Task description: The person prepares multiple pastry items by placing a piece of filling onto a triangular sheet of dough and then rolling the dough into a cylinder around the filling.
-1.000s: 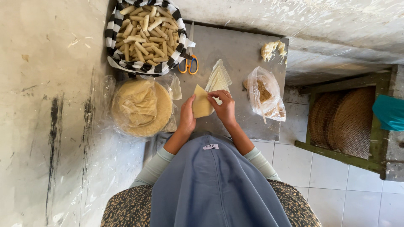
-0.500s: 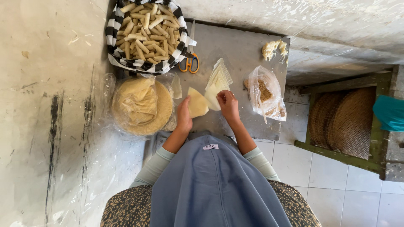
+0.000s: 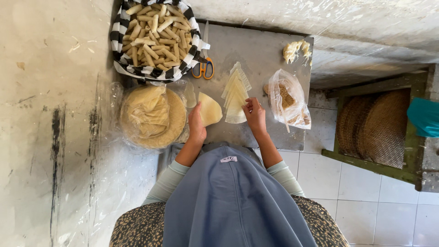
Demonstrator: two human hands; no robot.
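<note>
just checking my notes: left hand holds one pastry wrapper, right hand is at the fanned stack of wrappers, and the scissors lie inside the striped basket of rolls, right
Not quite. The head view shows the orange-handled scissors lying on the grey board beside the striped basket of rolls, not inside it. The rest stands: the left hand holds one pastry wrapper, and the right hand is at the fanned stack of wrappers.

The grey worktop (image 3: 265, 50) is bare in its middle and far-right stretch, between the orange-handled scissors (image 3: 204, 67) and the crumbled dough bits (image 3: 295, 49); a hand could pass there. The left side is closed off by the striped-cloth basket of rolls (image 3: 155, 36) and, nearer, the round tray of wrapper sheets (image 3: 151, 116). The fan of cut wrappers (image 3: 236, 93) lies mid-worktop, and the plastic bag of filling (image 3: 287, 98) blocks the right edge. A narrow bare strip remains along the near edge.
</note>
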